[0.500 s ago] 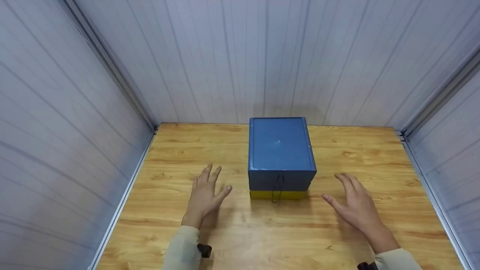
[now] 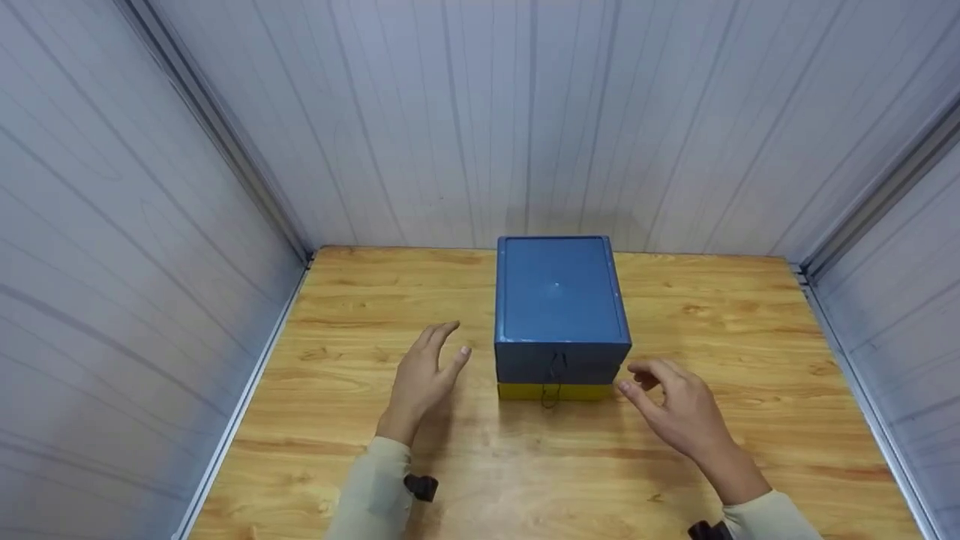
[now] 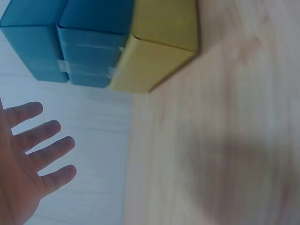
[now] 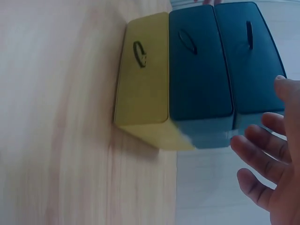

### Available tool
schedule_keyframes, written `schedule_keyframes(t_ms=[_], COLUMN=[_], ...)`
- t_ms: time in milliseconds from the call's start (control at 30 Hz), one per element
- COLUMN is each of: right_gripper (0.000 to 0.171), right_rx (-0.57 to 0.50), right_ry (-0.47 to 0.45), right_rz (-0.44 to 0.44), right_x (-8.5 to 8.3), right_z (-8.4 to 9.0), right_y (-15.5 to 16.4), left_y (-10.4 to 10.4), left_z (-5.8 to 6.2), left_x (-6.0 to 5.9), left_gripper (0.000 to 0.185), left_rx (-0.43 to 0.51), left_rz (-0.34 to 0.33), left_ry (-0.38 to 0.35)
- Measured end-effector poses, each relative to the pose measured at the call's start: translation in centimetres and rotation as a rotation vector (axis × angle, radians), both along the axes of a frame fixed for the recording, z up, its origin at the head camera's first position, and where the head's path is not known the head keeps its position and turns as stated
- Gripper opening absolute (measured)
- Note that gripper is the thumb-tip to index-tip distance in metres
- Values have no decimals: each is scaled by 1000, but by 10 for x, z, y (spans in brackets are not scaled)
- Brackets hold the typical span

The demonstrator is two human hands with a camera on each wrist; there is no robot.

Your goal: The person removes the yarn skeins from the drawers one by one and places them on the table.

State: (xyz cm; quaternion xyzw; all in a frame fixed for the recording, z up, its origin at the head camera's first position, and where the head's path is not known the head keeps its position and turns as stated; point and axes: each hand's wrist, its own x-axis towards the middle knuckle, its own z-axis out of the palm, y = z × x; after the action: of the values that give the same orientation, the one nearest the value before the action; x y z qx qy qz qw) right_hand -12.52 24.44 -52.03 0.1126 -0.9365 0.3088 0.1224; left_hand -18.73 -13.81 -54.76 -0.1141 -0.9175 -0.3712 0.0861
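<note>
A small drawer box [image 2: 561,300] stands at the back middle of a wooden table [image 2: 337,420]. Its two upper drawers are blue [image 4: 201,70], its bottom drawer is yellow [image 2: 525,391] [image 4: 143,79] [image 3: 159,51], and thin black loop pulls [image 2: 553,384] hang on the front. My left hand [image 2: 427,375] [image 3: 28,159] hovers open just left of the box, fingers spread, touching nothing. My right hand [image 2: 671,409] [image 4: 274,164] hovers open at the box's right front corner, fingers loosely bent and apart from the box.
Pale ribbed wall panels [image 2: 480,120] close the table in at the back and both sides, with metal rails [image 2: 247,375] along the edges. Bare wood lies in front of the box and on both sides of it.
Both hands have moved inward toward the box. The left one rose and shifted right; the right one came left to the box's front corner.
</note>
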Motion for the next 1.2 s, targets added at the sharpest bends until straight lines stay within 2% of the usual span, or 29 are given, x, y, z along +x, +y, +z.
schedule_keyframes(t_ms=[300,567,767,1000,1200], right_gripper=[31,32,37,33,20], right_rx=[-70,-109,-88,-121,-134], right_ry=[-73,-120,-122,-127,-129], right_rz=[70,121,116,78,92], right_x=[-5,-13,-17,-22,-24], right_z=[-3,-3,-5,-2,0], right_y=[-23,-46,-66,-77,-81], left_y=[21,39,49,54,61], left_z=[7,12,14,11,11], left_x=[-9,-18,-24,-28,-29], left_gripper=[50,51,54,58,51], left_rx=[149,377,431,481,615], left_rz=[-23,-56,-50,-73,-65], left_ry=[-3,-112,-148,-177,-211])
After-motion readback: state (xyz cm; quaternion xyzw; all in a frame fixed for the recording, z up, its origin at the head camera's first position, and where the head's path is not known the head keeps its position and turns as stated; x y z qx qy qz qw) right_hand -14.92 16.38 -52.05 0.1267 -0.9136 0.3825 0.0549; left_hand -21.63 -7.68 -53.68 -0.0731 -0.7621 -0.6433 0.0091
